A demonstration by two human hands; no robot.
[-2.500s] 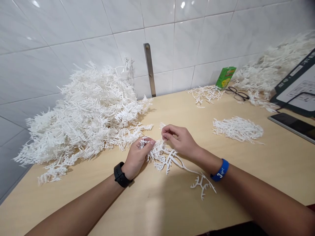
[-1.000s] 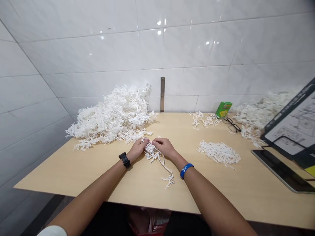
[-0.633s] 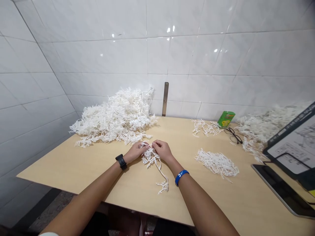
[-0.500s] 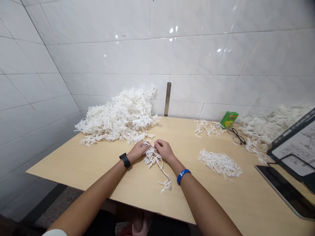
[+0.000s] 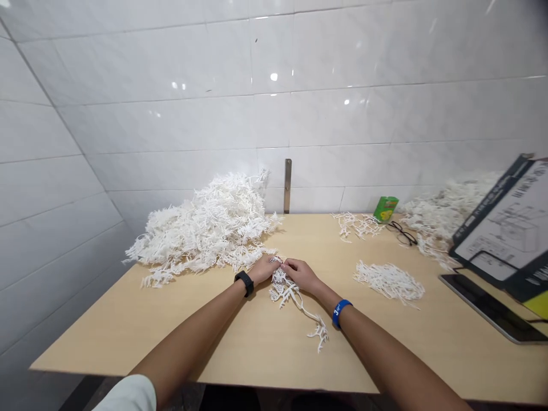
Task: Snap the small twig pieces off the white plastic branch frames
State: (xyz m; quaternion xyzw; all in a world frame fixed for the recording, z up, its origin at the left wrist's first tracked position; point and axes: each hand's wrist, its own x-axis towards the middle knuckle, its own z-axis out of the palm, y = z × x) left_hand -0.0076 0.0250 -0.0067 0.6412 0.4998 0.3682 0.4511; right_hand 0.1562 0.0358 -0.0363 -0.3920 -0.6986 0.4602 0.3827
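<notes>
At the middle of the table, my left hand point(image 5: 264, 269) is closed on a small bunch of white branching plastic sprigs point(image 5: 282, 290). My right hand point(image 5: 301, 274) pinches the same bunch at its top right, its fingertips close to the left ones. One longer sprig trails from the bunch toward the table's front edge and ends in forked tips. Fingers hide the top of the bunch. A large heap of the same white sprigs point(image 5: 209, 220) stands just behind and left of my hands. To the right lies a flatter pile of sprigs point(image 5: 389, 281).
A few loose sprigs point(image 5: 357, 225) lie near the wall by a green box point(image 5: 386, 209) and eyeglasses point(image 5: 401, 233). Another white heap point(image 5: 449, 205) sits behind a printed carton point(image 5: 500, 228). A dark tablet point(image 5: 492, 308) rests at the right. A metal strip point(image 5: 287, 185) is on the wall.
The camera view has shifted, so hands and bunch appear further right in the picture. Both hands keep hold of the bunch, fingertips now closer together.
</notes>
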